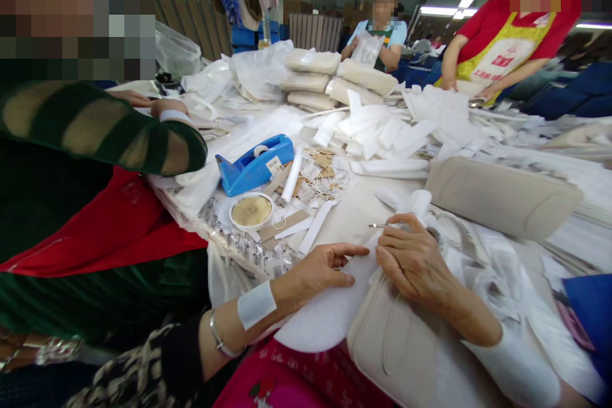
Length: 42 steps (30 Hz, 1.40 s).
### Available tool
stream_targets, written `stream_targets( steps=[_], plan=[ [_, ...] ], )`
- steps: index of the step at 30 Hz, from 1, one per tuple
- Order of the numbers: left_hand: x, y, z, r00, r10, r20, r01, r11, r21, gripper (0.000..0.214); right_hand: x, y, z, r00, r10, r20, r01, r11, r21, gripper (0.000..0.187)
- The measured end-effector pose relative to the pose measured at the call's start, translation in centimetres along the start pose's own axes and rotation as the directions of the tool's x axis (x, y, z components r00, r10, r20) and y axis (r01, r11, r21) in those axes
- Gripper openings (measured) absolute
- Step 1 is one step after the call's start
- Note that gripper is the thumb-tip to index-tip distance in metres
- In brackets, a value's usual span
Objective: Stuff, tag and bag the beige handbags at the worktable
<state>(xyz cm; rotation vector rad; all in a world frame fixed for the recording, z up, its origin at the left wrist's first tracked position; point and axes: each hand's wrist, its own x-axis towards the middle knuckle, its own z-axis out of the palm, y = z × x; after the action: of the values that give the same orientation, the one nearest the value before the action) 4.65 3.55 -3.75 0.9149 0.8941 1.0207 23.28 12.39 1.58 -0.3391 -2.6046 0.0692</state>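
My left hand reaches over a white sheet with a rounded end. Its index finger is stretched out, with the thumb apart from it. Close beside it, my right hand is closed, and a slim metal-tipped tool sticks out past its fingers; the rest of the tool is hidden. Below my right hand lies a beige bag with a thin strap or cord on its face. The white sheet runs along the bag's left side, its upper end between my hands.
A blue tape dispenser, a round tub of tan paste and a heap of tags lie ahead. Another beige bag is at right. Wrapped bundles are stacked behind. A co-worker's arm is at left; two people stand across.
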Motion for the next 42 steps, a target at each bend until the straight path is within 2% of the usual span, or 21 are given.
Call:
stream_targets(
  steps=[4, 6, 7, 9, 11, 13, 15, 17, 20, 22, 24, 27, 30, 32, 37, 42],
  plan=[
    [1.6, -0.8, 0.6, 0.999, 0.020, -0.036, -0.013, 0.983, 0.186, 0.065, 0.0, 0.1, 0.6, 0.999, 0.015, 0.031, -0.014, 1.000, -0.024, 0.040],
    [1.5, -0.5, 0.7, 0.997, 0.073, -0.001, -0.067, 0.929, 0.363, 0.059, 0.0, 0.1, 1.3, 0.996, 0.024, 0.082, -0.021, 0.999, -0.046, 0.042],
    [1.2, 0.0, 0.5, 0.995, 0.098, 0.036, -0.103, 0.875, 0.474, 0.054, 0.1, 0.0, 1.6, 0.994, 0.029, 0.108, -0.023, 0.998, -0.057, 0.042],
    [-0.4, 1.2, -0.1, 0.982, 0.135, 0.132, -0.189, 0.702, 0.687, 0.045, 0.2, -0.1, 2.1, 0.990, 0.042, 0.136, -0.033, 0.997, -0.072, 0.042],
    [-2.7, 2.4, -1.2, 0.965, 0.130, 0.227, -0.261, 0.501, 0.825, 0.050, 0.2, -0.1, 2.4, 0.989, 0.059, 0.137, -0.049, 0.996, -0.077, 0.041],
    [-5.3, 3.3, -2.4, 0.945, 0.061, 0.322, -0.322, 0.344, 0.882, 0.063, 0.2, -0.1, 2.4, 0.989, 0.070, 0.129, -0.061, 0.995, -0.074, 0.041],
    [-7.6, 3.5, -3.4, 0.920, -0.058, 0.388, -0.362, 0.252, 0.897, 0.077, 0.1, 0.0, 2.3, 0.988, 0.070, 0.137, -0.061, 0.996, -0.067, 0.042],
    [-9.0, 3.1, -3.9, 0.897, -0.127, 0.424, -0.391, 0.221, 0.893, 0.085, 0.1, 0.1, 2.3, 0.986, 0.068, 0.154, -0.059, 0.996, -0.060, 0.043],
    [-9.2, 2.1, -3.7, 0.866, -0.090, 0.491, -0.453, 0.271, 0.849, 0.082, 0.2, 0.2, 2.3, 0.982, 0.060, 0.180, -0.052, 0.997, -0.048, 0.044],
    [-8.3, 1.5, -3.5, 0.839, -0.004, 0.544, -0.508, 0.349, 0.787, 0.071, 0.4, 0.3, 2.0, 0.979, 0.033, 0.203, -0.032, 0.999, -0.009, 0.043],
    [-7.4, 1.2, -3.4, 0.835, 0.107, 0.539, -0.526, 0.442, 0.727, 0.060, 0.8, 0.3, 1.6, 0.973, -0.009, 0.231, -0.008, 0.997, 0.074, 0.036],
    [-6.3, 1.2, -3.0, 0.898, 0.198, 0.394, -0.430, 0.593, 0.681, 0.048, 1.1, 0.1, 0.7, 0.962, -0.060, 0.266, -0.001, 0.975, 0.224, 0.023],
    [-5.4, 1.4, -2.3, 0.970, 0.153, 0.188, -0.237, 0.757, 0.609, 0.030, 1.0, -0.1, 0.3, 0.960, -0.026, 0.279, -0.055, 0.959, 0.276, 0.024],
    [-4.6, 1.5, -1.8, 0.990, 0.114, 0.084, -0.141, 0.822, 0.552, 0.020, 0.8, -0.3, 0.3, 0.962, 0.017, 0.272, -0.092, 0.960, 0.266, 0.028],
    [-2.8, 1.1, -0.7, 0.993, 0.092, -0.079, -0.034, 0.837, 0.547, 0.023, 0.8, -0.5, 0.4, 0.978, 0.065, 0.198, -0.116, 0.960, 0.253, 0.029],
    [-1.7, 1.2, -0.2, 0.989, 0.065, -0.133, 0.018, 0.836, 0.548, 0.025, 0.9, -0.5, 0.1, 0.984, 0.116, 0.133, -0.148, 0.953, 0.266, 0.021]
  ],
)
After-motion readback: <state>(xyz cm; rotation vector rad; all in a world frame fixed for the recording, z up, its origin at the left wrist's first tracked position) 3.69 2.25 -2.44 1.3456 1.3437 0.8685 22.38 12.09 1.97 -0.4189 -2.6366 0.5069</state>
